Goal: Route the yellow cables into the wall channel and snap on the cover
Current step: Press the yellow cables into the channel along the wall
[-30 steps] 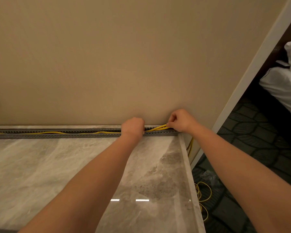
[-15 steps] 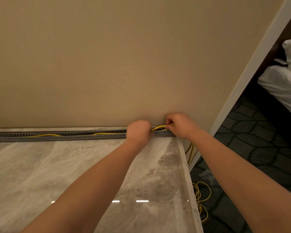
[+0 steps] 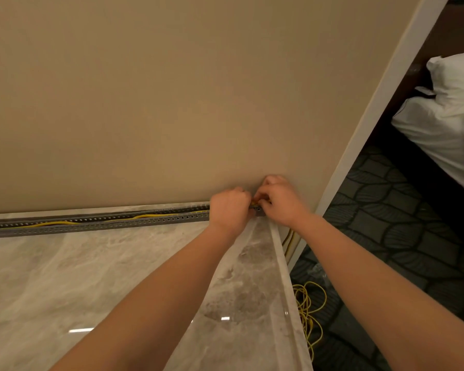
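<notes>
A grey slotted wall channel [image 3: 97,222] runs along the foot of the beige wall, on the back edge of a marble counter [image 3: 65,285]. Yellow cables [image 3: 145,216] lie inside it. At the channel's right end my left hand [image 3: 229,208] and my right hand [image 3: 279,202] meet, both curled over the channel. A short bit of yellow cable shows between their fingers, pinched by both hands. The channel's right end is mostly hidden under the hands. No cover is in view.
The counter ends at a rim [image 3: 284,263] on the right. Beyond it, yellow cable hangs down to a loose coil [image 3: 310,309] on dark patterned carpet. A white wall trim [image 3: 373,108] and white bedding [image 3: 445,116] are at right.
My left hand has slid right along the channel until it touches my right hand. The raised loop of cable seen between them earlier is now pressed down and nearly hidden.
</notes>
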Demonstrator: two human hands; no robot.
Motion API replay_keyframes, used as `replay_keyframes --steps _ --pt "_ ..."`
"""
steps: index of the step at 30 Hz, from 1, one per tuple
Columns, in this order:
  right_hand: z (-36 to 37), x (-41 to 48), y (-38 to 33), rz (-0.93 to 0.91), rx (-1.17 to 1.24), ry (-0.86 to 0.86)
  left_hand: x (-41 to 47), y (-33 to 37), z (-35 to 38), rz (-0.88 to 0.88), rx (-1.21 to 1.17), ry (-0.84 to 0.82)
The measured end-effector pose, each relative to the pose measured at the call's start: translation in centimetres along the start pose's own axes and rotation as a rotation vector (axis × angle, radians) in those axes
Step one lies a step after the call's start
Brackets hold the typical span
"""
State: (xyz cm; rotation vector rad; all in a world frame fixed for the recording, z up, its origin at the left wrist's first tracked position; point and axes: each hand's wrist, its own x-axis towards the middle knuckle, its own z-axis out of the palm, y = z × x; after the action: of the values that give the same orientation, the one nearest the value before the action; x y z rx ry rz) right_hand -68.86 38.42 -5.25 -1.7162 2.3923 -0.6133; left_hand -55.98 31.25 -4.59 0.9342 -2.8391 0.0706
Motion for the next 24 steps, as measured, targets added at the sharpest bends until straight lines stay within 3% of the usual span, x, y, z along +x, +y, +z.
replay_keyframes --steps 6,11,16,24 --pt "-1.2 -1.3 0.7 0.125 -0.049 0.091 0.8 1.1 -0.9 0.001 0.119 -0.105" --pt "-1.6 -2.4 2.0 0.305 0.032 0.046 1.1 2.1 -1.9 0.01 0.182 -0.165" --pt "-2.8 -2.2 1.6 0.201 -0.167 -0.053 0.4 2.9 -2.2 0.1 0.243 -0.154" --pt "-4.9 -0.8 1.5 0.019 -0.477 -0.225 0.3 2.7 -2.1 0.097 0.225 -0.156"
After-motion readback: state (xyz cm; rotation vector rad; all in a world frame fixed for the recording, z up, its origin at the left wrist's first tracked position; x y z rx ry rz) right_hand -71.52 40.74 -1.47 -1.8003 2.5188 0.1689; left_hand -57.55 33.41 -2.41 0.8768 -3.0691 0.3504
